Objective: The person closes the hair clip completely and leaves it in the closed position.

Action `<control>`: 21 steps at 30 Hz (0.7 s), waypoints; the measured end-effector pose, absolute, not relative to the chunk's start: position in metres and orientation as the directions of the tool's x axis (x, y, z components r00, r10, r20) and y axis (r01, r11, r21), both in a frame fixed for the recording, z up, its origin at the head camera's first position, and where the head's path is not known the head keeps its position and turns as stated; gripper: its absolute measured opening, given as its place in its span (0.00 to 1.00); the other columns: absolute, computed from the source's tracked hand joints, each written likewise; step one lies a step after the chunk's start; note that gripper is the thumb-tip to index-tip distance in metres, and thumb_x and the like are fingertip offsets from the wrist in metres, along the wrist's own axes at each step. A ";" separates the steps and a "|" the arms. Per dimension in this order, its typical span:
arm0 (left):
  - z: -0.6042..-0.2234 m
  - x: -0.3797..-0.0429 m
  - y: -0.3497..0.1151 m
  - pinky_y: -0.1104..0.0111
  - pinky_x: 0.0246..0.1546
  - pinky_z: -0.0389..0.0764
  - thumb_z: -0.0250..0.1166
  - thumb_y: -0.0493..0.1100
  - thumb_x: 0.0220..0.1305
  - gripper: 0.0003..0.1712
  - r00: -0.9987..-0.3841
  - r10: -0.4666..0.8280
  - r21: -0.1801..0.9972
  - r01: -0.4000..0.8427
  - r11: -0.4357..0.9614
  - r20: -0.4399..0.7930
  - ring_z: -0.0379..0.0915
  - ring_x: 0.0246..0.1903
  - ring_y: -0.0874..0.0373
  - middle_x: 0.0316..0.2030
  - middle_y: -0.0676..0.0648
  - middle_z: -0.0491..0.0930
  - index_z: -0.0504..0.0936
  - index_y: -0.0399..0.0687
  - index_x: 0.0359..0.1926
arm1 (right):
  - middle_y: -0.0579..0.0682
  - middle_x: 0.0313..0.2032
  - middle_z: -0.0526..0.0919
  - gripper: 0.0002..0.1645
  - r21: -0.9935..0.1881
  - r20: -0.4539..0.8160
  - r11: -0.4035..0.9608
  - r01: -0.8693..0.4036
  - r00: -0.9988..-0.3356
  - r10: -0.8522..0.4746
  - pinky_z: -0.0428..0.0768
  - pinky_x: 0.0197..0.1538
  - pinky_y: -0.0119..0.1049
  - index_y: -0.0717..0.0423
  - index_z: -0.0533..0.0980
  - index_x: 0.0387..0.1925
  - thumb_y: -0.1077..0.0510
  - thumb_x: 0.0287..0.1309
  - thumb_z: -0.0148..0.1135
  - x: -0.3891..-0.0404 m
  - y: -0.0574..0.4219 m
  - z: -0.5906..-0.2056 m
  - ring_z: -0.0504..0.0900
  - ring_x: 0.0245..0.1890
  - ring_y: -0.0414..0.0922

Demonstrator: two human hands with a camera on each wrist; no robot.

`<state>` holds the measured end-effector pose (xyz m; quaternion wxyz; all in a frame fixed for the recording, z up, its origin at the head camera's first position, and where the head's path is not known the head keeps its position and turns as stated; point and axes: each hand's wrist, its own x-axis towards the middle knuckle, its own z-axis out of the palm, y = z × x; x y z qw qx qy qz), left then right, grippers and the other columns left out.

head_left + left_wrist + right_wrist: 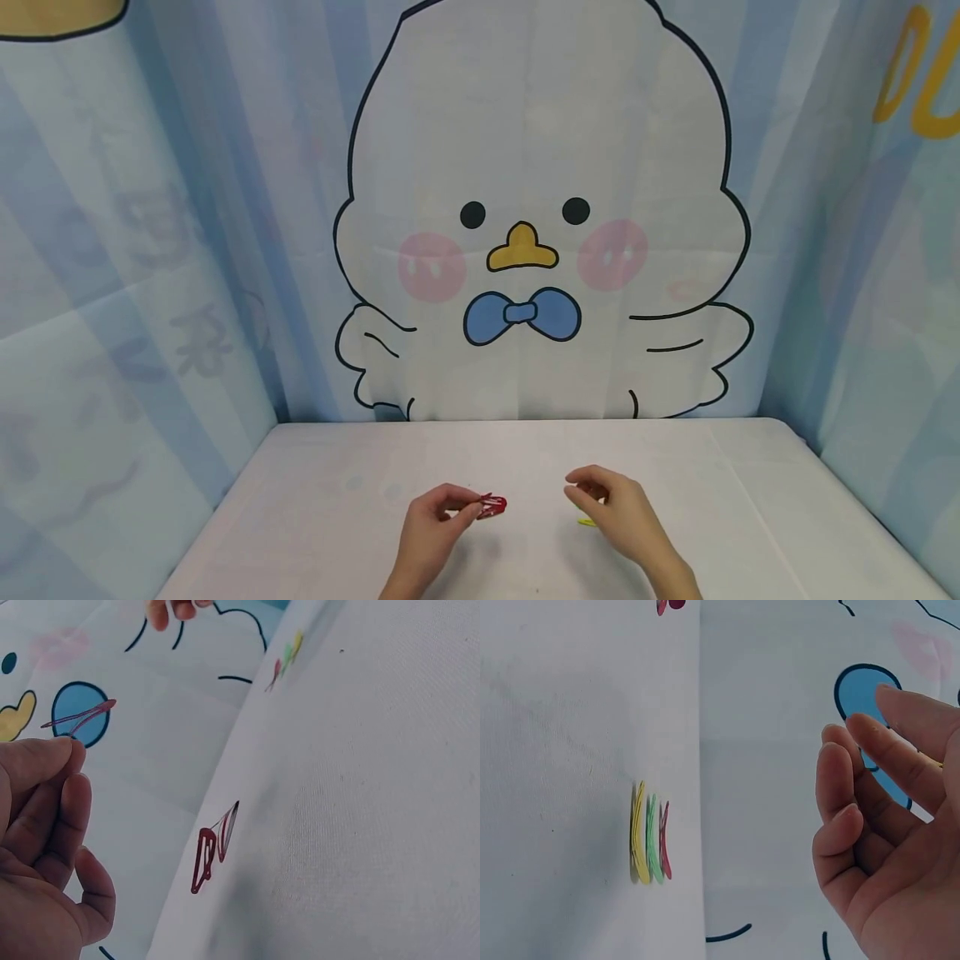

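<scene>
My left hand [435, 533] pinches a slim red snap hair clip [110, 704] between thumb and fingertips, raised off the table. Below it in the left wrist view, dark red hair clips [201, 859] lie on the white tabletop. My right hand [622, 517] hovers with loosely bent fingers and nothing between them. Beneath it, a yellow clip [639, 836], a green clip [653, 840] and a red clip [667, 844] lie side by side; in the head view the hand hides most of this group.
A white cloth-covered table [337, 467] stretches out to a curtain printed with a white duck [525, 367]. Blue-striped curtains [135, 275] close in both sides. The two clip groups lie apart, left and right.
</scene>
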<state>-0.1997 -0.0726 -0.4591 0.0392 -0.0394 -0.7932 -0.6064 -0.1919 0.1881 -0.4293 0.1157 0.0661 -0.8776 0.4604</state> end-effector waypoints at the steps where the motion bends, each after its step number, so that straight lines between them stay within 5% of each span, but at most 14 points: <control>1: -0.459 -0.199 -0.072 0.61 0.38 0.70 0.73 0.41 0.62 0.09 -0.994 0.017 0.962 0.107 0.252 0.106 0.77 0.39 0.55 0.35 0.52 0.86 0.87 0.43 0.41 | 0.40 0.27 0.78 0.05 -0.795 0.266 0.563 -0.227 -0.964 -0.014 0.72 0.29 0.32 0.54 0.84 0.39 0.60 0.60 0.71 -0.192 0.187 -0.429 0.74 0.26 0.37; 21: -0.457 -0.194 -0.065 0.64 0.38 0.78 0.71 0.36 0.63 0.08 -0.987 0.122 0.987 0.120 0.111 0.106 0.79 0.39 0.55 0.37 0.49 0.85 0.85 0.39 0.43 | 0.39 0.30 0.80 0.08 -0.771 0.308 0.517 -0.372 -0.928 -0.208 0.75 0.33 0.32 0.53 0.83 0.41 0.56 0.63 0.70 -0.187 0.166 -0.430 0.75 0.28 0.35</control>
